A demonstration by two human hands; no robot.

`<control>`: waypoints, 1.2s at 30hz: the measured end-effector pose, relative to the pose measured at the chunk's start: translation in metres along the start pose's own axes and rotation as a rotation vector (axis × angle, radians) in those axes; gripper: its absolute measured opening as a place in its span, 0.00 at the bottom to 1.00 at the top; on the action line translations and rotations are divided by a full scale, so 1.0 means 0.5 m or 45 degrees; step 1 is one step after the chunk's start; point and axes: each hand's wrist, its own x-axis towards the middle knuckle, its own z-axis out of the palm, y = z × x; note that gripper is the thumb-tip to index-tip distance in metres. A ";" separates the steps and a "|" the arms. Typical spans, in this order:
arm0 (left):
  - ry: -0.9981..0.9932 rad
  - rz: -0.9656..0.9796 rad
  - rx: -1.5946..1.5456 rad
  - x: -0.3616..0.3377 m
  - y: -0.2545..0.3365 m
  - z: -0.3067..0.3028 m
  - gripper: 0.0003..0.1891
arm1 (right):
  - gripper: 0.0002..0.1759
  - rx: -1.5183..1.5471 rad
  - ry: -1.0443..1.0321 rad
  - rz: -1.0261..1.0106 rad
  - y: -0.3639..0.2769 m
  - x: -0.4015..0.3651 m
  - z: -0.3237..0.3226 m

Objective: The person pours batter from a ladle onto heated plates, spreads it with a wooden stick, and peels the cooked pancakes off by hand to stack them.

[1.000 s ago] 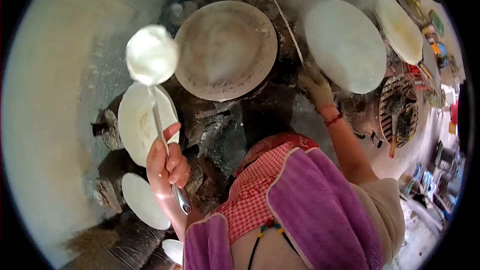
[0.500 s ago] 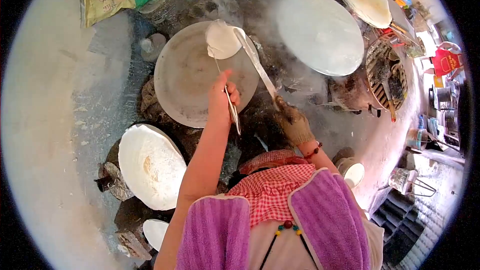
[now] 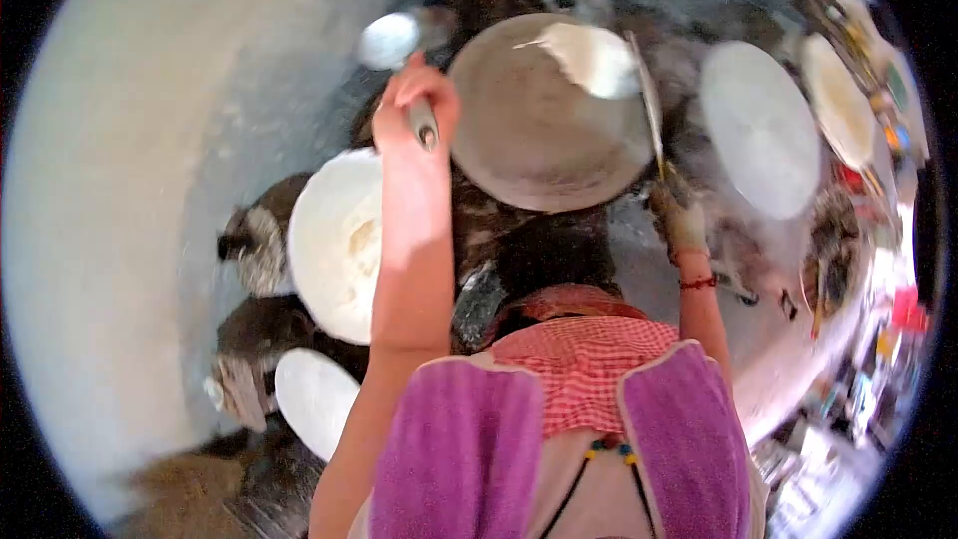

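Off to the left, a big white basin (image 3: 296,240) of pale batter can be seen propped on dark, sooty blocks (image 3: 251,240), and a smaller white plate (image 3: 311,401) is tucked just below it. Over on the right a pale round pan (image 3: 758,130) is set, with a yellowish round one (image 3: 836,112) just past it, all pretty blurred. A purple towel (image 3: 459,449) is draped along the bottom, a red checked cloth (image 3: 584,359) showing between its halves.

- My left hand (image 3: 414,105) hides part of the ladle (image 3: 389,40) handle; its bowl is blurred.
- My right hand (image 3: 681,225) covers the scraper (image 3: 647,100) lower end.
- Clutter (image 3: 878,319) at right: unidentifiable blur.
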 end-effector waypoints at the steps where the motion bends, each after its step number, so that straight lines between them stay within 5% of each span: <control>1: -0.073 -0.124 -0.210 -0.011 0.010 0.037 0.22 | 0.27 -0.242 -0.023 0.005 -0.034 -0.017 0.036; 3: -0.145 -0.082 -0.187 -0.042 0.008 0.101 0.23 | 0.25 -0.133 -0.076 -0.570 0.063 0.090 0.083; 7: -0.416 -0.044 -0.293 -0.132 0.002 0.195 0.25 | 0.23 0.200 -0.338 -0.268 -0.068 0.048 0.042; 10: -0.543 0.015 -0.276 -0.187 0.018 0.240 0.23 | 0.23 0.191 -0.222 -0.432 0.005 0.080 0.053; 12: -0.577 0.020 -0.204 -0.201 0.034 0.247 0.23 | 0.23 0.033 -0.239 -0.330 0.012 0.103 0.088; 15: -0.604 0.015 -0.167 -0.217 0.050 0.248 0.19 | 0.23 -0.563 -0.240 -0.647 -0.068 0.086 0.127; 17: -0.539 0.134 -0.132 -0.212 0.069 0.244 0.18 | 0.23 0.057 -0.450 -0.389 -0.087 0.084 0.119; 21: -0.525 0.275 -0.134 -0.220 0.113 0.235 0.16 | 0.25 0.295 -0.309 -0.361 -0.017 0.140 0.049; 28: -0.523 0.270 -0.131 -0.218 0.110 0.201 0.16 | 0.26 -0.116 -0.429 -0.446 -0.067 0.118 0.093; 32: -0.436 0.579 0.416 -0.227 0.100 0.119 0.11 | 0.26 0.284 -0.300 -0.272 -0.083 0.073 0.055; 33: -0.375 0.755 0.676 -0.235 0.088 0.085 0.13 | 0.24 -0.124 -0.280 -0.309 -0.058 0.116 0.050; 34: -0.293 0.813 0.693 -0.242 0.096 0.047 0.15 | 0.23 0.102 -0.397 -0.224 -0.023 0.144 0.074; 36: -0.025 0.869 0.841 -0.284 0.101 -0.009 0.17 | 0.25 -0.085 -0.291 -0.583 0.017 0.204 0.123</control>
